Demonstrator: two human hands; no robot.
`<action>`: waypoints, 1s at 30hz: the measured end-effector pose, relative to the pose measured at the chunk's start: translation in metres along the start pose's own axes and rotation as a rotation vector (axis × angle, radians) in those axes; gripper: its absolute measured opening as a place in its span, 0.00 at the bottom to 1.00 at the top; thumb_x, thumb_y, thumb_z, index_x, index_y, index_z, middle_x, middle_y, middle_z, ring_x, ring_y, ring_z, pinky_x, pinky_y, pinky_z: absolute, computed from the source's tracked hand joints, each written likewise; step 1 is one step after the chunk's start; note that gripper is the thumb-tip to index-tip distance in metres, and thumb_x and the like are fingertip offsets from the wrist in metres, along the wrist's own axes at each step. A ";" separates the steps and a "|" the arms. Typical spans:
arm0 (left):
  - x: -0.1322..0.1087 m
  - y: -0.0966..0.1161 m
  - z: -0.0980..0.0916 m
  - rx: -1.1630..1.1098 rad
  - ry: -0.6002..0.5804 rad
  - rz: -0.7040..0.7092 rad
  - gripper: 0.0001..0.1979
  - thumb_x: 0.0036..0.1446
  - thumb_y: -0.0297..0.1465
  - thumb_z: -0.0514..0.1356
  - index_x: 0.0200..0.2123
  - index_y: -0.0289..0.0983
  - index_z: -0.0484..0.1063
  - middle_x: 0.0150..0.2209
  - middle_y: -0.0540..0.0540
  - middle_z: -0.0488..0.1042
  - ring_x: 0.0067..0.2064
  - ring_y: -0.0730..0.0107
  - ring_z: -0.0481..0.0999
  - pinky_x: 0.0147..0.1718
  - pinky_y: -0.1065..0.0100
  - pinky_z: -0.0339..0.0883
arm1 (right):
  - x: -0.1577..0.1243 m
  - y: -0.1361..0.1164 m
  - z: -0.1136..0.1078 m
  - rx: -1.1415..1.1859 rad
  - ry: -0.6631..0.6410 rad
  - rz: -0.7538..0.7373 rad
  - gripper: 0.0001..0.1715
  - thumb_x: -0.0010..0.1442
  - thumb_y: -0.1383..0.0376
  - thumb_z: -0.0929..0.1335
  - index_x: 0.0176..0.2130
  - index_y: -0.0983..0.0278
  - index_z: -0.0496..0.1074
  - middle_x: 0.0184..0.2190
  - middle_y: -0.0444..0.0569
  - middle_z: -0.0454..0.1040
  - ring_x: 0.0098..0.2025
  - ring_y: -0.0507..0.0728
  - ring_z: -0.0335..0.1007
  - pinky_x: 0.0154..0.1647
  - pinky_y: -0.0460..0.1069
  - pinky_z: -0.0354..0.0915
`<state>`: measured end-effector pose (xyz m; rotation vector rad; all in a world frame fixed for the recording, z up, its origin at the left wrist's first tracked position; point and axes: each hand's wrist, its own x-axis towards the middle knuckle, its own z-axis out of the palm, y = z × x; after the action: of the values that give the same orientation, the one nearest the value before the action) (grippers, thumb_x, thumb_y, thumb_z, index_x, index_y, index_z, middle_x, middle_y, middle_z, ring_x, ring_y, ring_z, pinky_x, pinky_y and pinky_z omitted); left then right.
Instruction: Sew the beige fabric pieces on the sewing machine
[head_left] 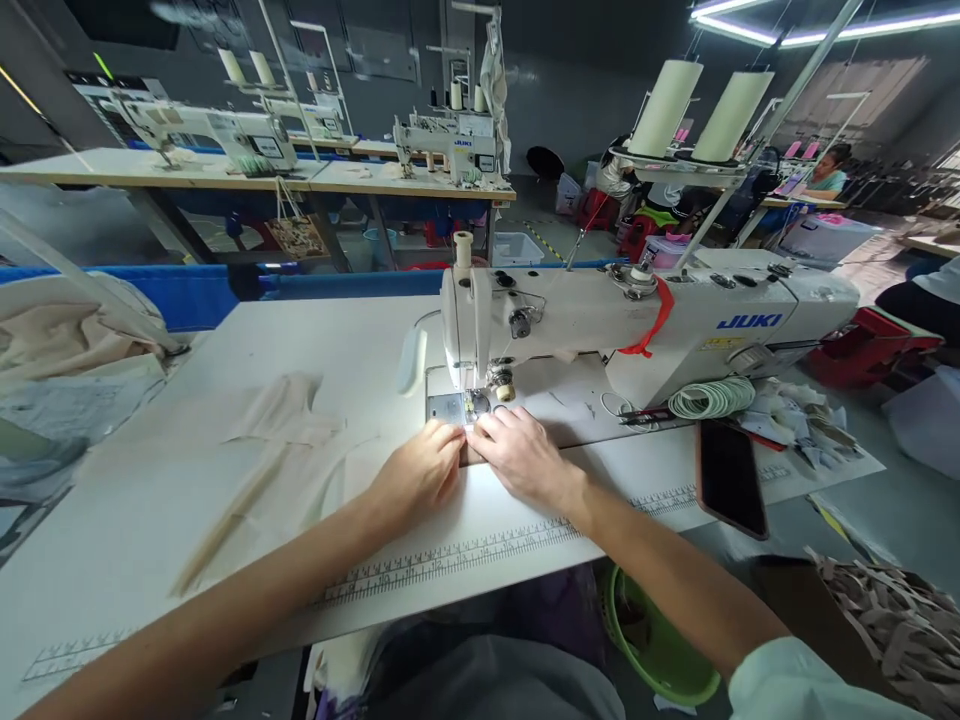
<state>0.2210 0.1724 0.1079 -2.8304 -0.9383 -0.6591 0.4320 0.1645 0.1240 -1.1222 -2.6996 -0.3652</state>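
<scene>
The left hand (424, 465) and right hand (521, 455) are almost together, fingers curled down and fingertips meeting just in front of the presser foot (474, 403) of a JUKI sewing machine (555, 310); whether they pinch cloth or only press down, I cannot tell, since the fingers cover most of what lies beneath. Pale fabric pieces (294, 412) lie spread on the white tabletop (360, 340) to the left of the left hand, the closest beside its wrist. They look light, thin and limp, likely to crease or skew if pulled from one corner, and perhaps a little slippery on so smooth a surface. An edge pinched between thumb and forefinger, with the other hand laid flat near it, should keep a piece square. The long, folded-looking strip seems firmer and probably suits a hold at both ends.
</scene>
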 end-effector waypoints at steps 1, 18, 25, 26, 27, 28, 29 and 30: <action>-0.002 0.001 0.001 0.006 0.028 0.012 0.15 0.66 0.22 0.49 0.38 0.33 0.76 0.41 0.36 0.79 0.41 0.58 0.76 0.39 0.61 0.77 | 0.000 0.000 0.000 0.002 0.012 -0.005 0.15 0.69 0.73 0.62 0.49 0.67 0.76 0.40 0.54 0.76 0.41 0.61 0.64 0.41 0.56 0.57; 0.014 -0.019 0.016 0.183 0.131 0.110 0.15 0.65 0.21 0.50 0.40 0.29 0.77 0.38 0.37 0.79 0.37 0.60 0.76 0.36 0.64 0.79 | -0.007 0.038 0.006 0.123 0.129 0.231 0.15 0.61 0.76 0.66 0.41 0.62 0.80 0.38 0.50 0.76 0.43 0.60 0.66 0.45 0.52 0.59; 0.017 -0.016 0.016 0.162 0.158 0.081 0.14 0.64 0.22 0.51 0.34 0.31 0.77 0.37 0.37 0.78 0.36 0.59 0.75 0.33 0.63 0.77 | -0.009 0.036 0.010 0.136 0.167 0.203 0.16 0.60 0.77 0.66 0.40 0.62 0.79 0.36 0.50 0.75 0.42 0.60 0.66 0.44 0.52 0.60; 0.017 -0.016 0.016 0.157 0.160 0.080 0.14 0.65 0.22 0.51 0.34 0.32 0.77 0.38 0.37 0.78 0.36 0.59 0.74 0.33 0.63 0.76 | -0.010 0.036 0.011 0.138 0.173 0.199 0.16 0.59 0.77 0.66 0.39 0.62 0.79 0.36 0.50 0.75 0.42 0.60 0.66 0.44 0.52 0.60; 0.017 -0.016 0.016 0.153 0.165 0.078 0.14 0.65 0.22 0.51 0.35 0.32 0.77 0.38 0.37 0.78 0.37 0.59 0.74 0.34 0.63 0.76 | -0.010 0.035 0.011 0.142 0.179 0.197 0.16 0.59 0.77 0.65 0.39 0.62 0.79 0.36 0.50 0.75 0.42 0.60 0.67 0.44 0.52 0.60; 0.017 -0.016 0.017 0.149 0.168 0.078 0.13 0.65 0.22 0.51 0.35 0.32 0.77 0.38 0.37 0.78 0.37 0.59 0.74 0.34 0.63 0.76 | -0.010 0.035 0.011 0.146 0.186 0.197 0.16 0.59 0.77 0.65 0.39 0.62 0.79 0.36 0.50 0.75 0.42 0.60 0.67 0.44 0.52 0.60; 0.016 -0.016 0.017 0.145 0.170 0.078 0.13 0.65 0.22 0.52 0.35 0.32 0.77 0.38 0.37 0.78 0.37 0.59 0.74 0.34 0.64 0.76 | -0.010 0.034 0.012 0.150 0.189 0.198 0.16 0.59 0.77 0.65 0.39 0.62 0.79 0.36 0.51 0.76 0.42 0.60 0.67 0.43 0.52 0.60; 0.016 -0.016 0.017 0.144 0.169 0.078 0.13 0.65 0.22 0.52 0.35 0.32 0.77 0.39 0.37 0.78 0.37 0.59 0.74 0.34 0.64 0.76 | -0.010 0.034 0.012 0.155 0.189 0.199 0.16 0.59 0.77 0.65 0.39 0.62 0.79 0.37 0.51 0.76 0.42 0.60 0.67 0.43 0.52 0.60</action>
<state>0.2294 0.1983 0.0983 -2.6231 -0.8089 -0.7742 0.4622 0.1841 0.1146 -1.2302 -2.3832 -0.2133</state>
